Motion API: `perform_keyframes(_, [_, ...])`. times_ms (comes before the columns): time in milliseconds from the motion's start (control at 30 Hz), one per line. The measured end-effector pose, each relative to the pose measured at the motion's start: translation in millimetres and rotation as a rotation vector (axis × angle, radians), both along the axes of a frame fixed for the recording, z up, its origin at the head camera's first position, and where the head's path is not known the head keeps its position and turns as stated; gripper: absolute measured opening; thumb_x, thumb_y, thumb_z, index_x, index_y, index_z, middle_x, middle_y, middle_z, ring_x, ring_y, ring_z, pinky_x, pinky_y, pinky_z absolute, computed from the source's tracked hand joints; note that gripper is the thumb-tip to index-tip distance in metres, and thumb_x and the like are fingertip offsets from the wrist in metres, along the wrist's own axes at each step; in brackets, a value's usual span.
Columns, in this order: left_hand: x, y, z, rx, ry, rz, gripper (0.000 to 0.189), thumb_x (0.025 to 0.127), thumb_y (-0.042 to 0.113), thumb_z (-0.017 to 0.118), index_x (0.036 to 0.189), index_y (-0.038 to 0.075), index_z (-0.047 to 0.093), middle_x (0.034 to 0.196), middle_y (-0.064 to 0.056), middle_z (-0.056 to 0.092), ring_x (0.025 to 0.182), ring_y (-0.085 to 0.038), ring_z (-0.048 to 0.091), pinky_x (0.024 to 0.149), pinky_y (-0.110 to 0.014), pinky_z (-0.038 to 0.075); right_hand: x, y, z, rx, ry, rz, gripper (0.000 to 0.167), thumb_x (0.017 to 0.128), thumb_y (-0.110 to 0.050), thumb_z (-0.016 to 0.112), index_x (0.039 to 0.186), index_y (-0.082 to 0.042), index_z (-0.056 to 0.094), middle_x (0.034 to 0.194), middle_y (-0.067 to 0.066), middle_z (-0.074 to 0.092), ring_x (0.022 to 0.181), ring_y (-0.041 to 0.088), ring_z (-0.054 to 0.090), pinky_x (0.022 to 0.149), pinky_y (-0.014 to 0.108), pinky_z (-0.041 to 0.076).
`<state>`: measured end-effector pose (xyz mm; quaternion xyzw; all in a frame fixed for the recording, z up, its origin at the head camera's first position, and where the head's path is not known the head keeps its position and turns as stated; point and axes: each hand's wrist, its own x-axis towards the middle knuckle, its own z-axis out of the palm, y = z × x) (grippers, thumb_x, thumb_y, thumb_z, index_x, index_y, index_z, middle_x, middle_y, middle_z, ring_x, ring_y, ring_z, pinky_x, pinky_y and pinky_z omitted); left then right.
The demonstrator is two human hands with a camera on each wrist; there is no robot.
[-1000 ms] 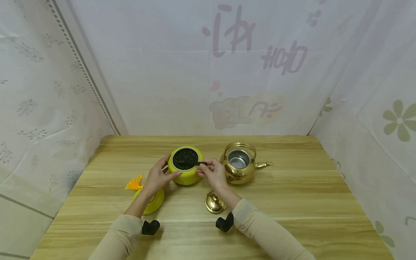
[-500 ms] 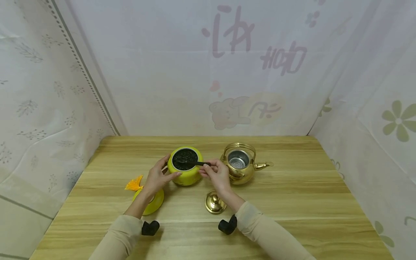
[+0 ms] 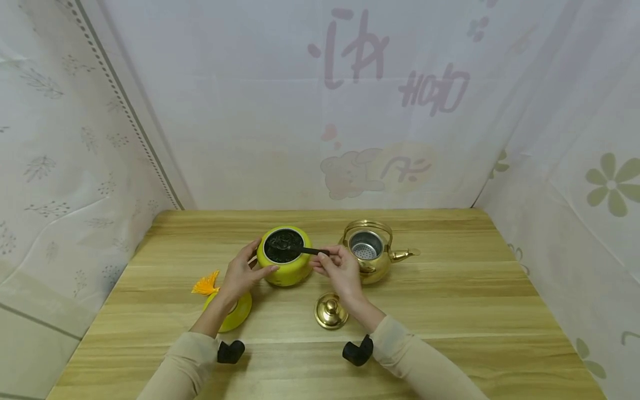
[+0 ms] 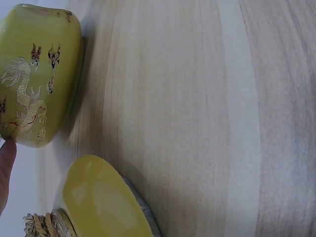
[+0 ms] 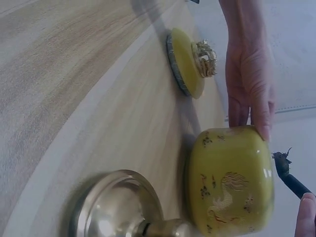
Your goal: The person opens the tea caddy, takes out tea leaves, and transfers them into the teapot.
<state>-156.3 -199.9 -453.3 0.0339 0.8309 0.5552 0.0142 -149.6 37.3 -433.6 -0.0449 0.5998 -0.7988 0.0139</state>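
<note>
My left hand (image 3: 242,275) holds a yellow jar (image 3: 288,276) by its left side, thumb at the front. A dragon pattern decorates the jar in the left wrist view. Dark tea leaves (image 3: 280,244) fill the jar close to its white rim. My right hand (image 3: 344,273) pinches the handle of a small black spoon (image 3: 314,251) to the right of the jar. Seen by the right wrist camera, the spoon's head (image 5: 282,163) is above the jar's mouth with a few dark leaves on it. Only a fingertip of the right hand shows there.
A gold teapot (image 3: 376,273) with a metal strainer (image 3: 366,251) in its mouth stands right of the jar, spout pointing right. The gold lid (image 3: 331,312) lies in front. A yellow lid (image 3: 242,314) with an orange tassel (image 3: 205,284) lies partly under the left forearm.
My right hand has moved a little to the right with the spoon, whose head has risen from the tea leaves. The left hand stays on the jar.
</note>
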Motion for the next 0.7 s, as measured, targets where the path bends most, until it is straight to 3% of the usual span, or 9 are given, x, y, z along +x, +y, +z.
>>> perform_keyframes(167, [0.1,-0.3,-0.8,-0.009,0.010,-0.003,0.088,0.080,0.021,0.076,0.147,0.000,0.024,0.151,-0.018,0.027,0.138,-0.032,0.030,0.109,-0.042,0.035,4.5,6,9.7,0.009,0.034,-0.001,0.021,0.091,0.000,0.057,0.108,0.011,0.051,0.099,0.035,0.061,0.088,0.032,0.069,0.078,0.034,0.058])
perform_keyframes(333, [2.1,-0.6,0.2,-0.042,0.024,-0.001,0.087,0.081,0.024,0.075,0.147,-0.001,0.024,0.151,-0.020,0.027,0.139,-0.034,0.028,0.111,-0.045,0.032,7.6,13,19.3,0.004,0.061,-0.014,0.019,0.091,0.003,0.056,0.107,0.011,0.051,0.093,0.027,0.065,0.081,0.020,0.070,0.076,0.033,0.058])
perform_keyframes(533, [7.4,-1.7,2.2,-0.048,0.046,0.028,0.088,0.081,0.024,0.075,0.147,-0.001,0.023,0.153,-0.021,0.022,0.140,-0.037,0.024,0.111,-0.046,0.031,11.5,26,27.2,-0.004,0.145,-0.012,0.021,0.092,0.005,0.054,0.109,0.015,0.049,0.093,0.031,0.064,0.077,0.015,0.070,0.074,0.028,0.058])
perform_keyframes(700, [14.5,1.7,6.7,-0.005,0.130,0.088,0.083,0.080,0.016,0.076,0.146,-0.001,0.029,0.151,-0.020,0.027,0.139,-0.034,0.027,0.111,-0.042,0.032,15.9,41,31.0,0.008,0.212,-0.019,0.026,0.092,0.000,0.057,0.109,0.017,0.049,0.089,0.017,0.068,0.079,0.016,0.070,0.074,0.029,0.058])
